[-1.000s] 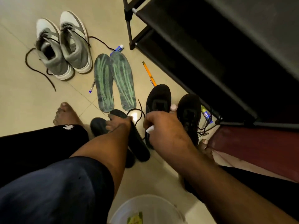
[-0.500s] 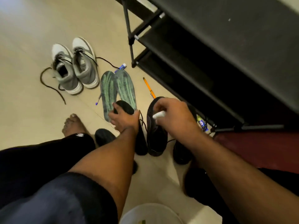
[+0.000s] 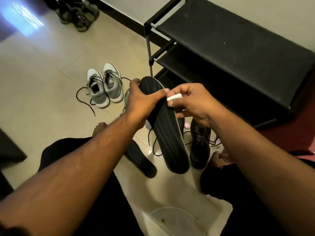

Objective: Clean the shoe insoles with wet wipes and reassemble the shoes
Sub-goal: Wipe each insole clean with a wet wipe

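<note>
My left hand (image 3: 143, 103) grips the toe end of a black ribbed insole (image 3: 170, 137) and holds it up above the floor, heel end toward me. My right hand (image 3: 194, 103) pinches a small rolled white wipe (image 3: 174, 97) right beside the insole's edge, near my left thumb. A second black insole (image 3: 139, 159) lies on the floor under my left forearm. One black shoe (image 3: 199, 143) with loose laces stands on the floor to the right of the raised insole. The green insoles are almost wholly hidden behind my left hand.
A pair of grey and white sneakers (image 3: 104, 86) with loose black laces stands on the tiled floor ahead. A black shoe rack (image 3: 230, 53) fills the right. A white bucket (image 3: 177, 222) sits between my legs. Dark shoes (image 3: 78, 14) lie at the far wall.
My left hand has lifted the black insole off the floor and raised it. My right hand left the black shoe and came up beside the insole with the wipe. The view tilted up.
</note>
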The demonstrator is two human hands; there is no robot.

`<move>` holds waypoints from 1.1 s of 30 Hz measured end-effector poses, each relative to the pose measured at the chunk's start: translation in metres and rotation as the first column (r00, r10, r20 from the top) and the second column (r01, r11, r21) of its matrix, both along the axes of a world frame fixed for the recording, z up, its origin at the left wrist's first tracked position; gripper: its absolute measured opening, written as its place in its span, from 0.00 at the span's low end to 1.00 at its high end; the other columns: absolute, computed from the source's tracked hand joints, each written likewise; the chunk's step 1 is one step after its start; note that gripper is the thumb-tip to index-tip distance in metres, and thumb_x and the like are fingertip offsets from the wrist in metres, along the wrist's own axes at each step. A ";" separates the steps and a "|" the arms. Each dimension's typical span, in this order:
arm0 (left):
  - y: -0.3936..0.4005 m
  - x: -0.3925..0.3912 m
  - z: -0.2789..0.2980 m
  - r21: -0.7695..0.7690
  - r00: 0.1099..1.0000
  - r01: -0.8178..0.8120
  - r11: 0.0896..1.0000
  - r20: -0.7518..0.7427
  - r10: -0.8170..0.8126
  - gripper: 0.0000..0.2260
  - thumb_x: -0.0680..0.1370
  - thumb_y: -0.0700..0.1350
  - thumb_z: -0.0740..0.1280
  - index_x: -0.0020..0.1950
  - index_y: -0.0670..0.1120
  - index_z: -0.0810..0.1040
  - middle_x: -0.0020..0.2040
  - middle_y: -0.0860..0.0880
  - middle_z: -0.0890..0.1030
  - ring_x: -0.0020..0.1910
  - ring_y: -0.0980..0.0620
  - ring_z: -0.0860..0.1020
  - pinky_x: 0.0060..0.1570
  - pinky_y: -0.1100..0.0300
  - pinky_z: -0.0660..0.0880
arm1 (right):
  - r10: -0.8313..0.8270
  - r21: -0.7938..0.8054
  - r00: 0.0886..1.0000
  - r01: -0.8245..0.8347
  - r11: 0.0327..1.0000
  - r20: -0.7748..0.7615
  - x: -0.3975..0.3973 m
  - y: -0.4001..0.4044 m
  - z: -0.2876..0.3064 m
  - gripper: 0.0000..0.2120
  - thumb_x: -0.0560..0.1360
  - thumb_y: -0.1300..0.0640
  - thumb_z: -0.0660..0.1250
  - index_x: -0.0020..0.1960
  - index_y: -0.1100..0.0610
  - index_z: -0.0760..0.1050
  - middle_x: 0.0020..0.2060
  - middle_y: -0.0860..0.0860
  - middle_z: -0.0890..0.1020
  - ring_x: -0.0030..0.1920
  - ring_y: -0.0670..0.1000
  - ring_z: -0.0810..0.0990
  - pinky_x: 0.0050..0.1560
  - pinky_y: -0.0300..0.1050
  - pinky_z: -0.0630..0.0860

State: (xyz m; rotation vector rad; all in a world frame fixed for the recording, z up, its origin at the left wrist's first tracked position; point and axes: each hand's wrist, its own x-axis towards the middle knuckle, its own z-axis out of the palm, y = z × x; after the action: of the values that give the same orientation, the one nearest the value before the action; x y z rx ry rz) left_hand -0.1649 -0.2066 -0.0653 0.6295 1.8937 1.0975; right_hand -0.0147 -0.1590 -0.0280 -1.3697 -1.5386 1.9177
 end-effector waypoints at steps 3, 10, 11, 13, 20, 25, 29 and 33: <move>0.018 -0.004 0.005 0.001 0.971 -0.060 0.998 0.231 0.058 0.38 0.70 0.59 0.76 0.76 0.53 0.63 0.62 0.52 0.74 0.57 0.49 0.77 0.47 0.53 0.80 | -0.148 -0.045 0.988 0.146 0.988 -0.040 -0.002 0.012 -0.007 0.07 0.72 0.71 0.68 0.46 0.61 0.78 0.38 0.54 0.81 0.35 0.49 0.81 0.33 0.45 0.80; 0.053 -0.024 0.022 0.232 0.517 0.142 0.962 0.812 -0.271 0.38 0.75 0.72 0.56 0.66 0.40 0.76 0.61 0.38 0.78 0.62 0.42 0.77 0.66 0.46 0.70 | -0.271 -0.226 0.946 0.229 0.947 -0.178 0.005 0.033 -0.007 0.06 0.74 0.71 0.67 0.46 0.62 0.78 0.40 0.57 0.84 0.39 0.54 0.84 0.38 0.47 0.82; 0.051 -0.019 0.021 0.224 0.483 0.155 0.962 0.833 -0.272 0.40 0.75 0.73 0.55 0.70 0.41 0.73 0.66 0.37 0.76 0.67 0.40 0.75 0.69 0.43 0.69 | -0.292 -0.214 0.938 0.252 0.944 -0.185 0.006 0.031 -0.006 0.06 0.74 0.71 0.67 0.48 0.63 0.77 0.42 0.58 0.84 0.42 0.55 0.85 0.40 0.47 0.82; 0.046 -0.012 0.019 0.218 0.474 0.117 0.969 0.845 -0.247 0.38 0.77 0.72 0.51 0.74 0.46 0.71 0.68 0.37 0.76 0.68 0.38 0.75 0.67 0.41 0.71 | -0.303 -0.178 0.936 0.272 0.946 -0.177 0.007 0.024 -0.007 0.06 0.74 0.71 0.67 0.50 0.64 0.77 0.45 0.59 0.85 0.45 0.56 0.85 0.42 0.48 0.82; 0.028 -0.006 0.005 0.140 0.494 0.049 0.989 0.857 -0.146 0.30 0.78 0.66 0.52 0.68 0.50 0.78 0.62 0.40 0.81 0.56 0.40 0.81 0.64 0.34 0.71 | -0.266 0.199 0.964 0.266 0.943 -0.026 0.033 0.037 0.012 0.07 0.72 0.70 0.70 0.45 0.59 0.81 0.38 0.56 0.84 0.39 0.53 0.84 0.43 0.48 0.83; 0.038 0.011 -0.004 0.086 0.452 0.165 0.983 0.879 -0.152 0.29 0.78 0.65 0.53 0.63 0.48 0.82 0.64 0.41 0.80 0.54 0.40 0.80 0.62 0.35 0.70 | -0.129 0.574 0.977 0.009 0.819 0.168 0.030 0.069 0.011 0.11 0.72 0.66 0.72 0.48 0.52 0.82 0.42 0.47 0.84 0.40 0.40 0.82 0.43 0.34 0.77; 0.046 0.022 -0.012 0.073 0.389 0.314 0.947 0.900 -0.198 0.35 0.77 0.70 0.54 0.63 0.43 0.81 0.70 0.41 0.75 0.63 0.40 0.74 0.60 0.38 0.71 | -0.089 0.742 0.963 -0.135 0.657 0.254 0.040 0.077 0.007 0.09 0.72 0.63 0.73 0.51 0.54 0.83 0.44 0.43 0.83 0.45 0.38 0.80 0.45 0.27 0.72; 0.043 0.033 -0.018 0.073 0.326 0.367 0.927 0.924 -0.202 0.35 0.78 0.70 0.54 0.70 0.45 0.76 0.71 0.42 0.74 0.59 0.37 0.77 0.57 0.36 0.72 | -0.062 0.865 0.963 -0.208 0.456 0.264 0.046 0.084 -0.002 0.06 0.71 0.63 0.73 0.47 0.57 0.84 0.44 0.50 0.83 0.46 0.45 0.80 0.48 0.32 0.73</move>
State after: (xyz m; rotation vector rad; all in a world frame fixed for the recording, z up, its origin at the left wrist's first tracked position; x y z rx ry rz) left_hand -0.1317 -0.1632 -0.0833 0.1317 0.7764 0.7661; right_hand 0.0309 -0.0754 -0.0298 -1.0267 -2.2595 0.6180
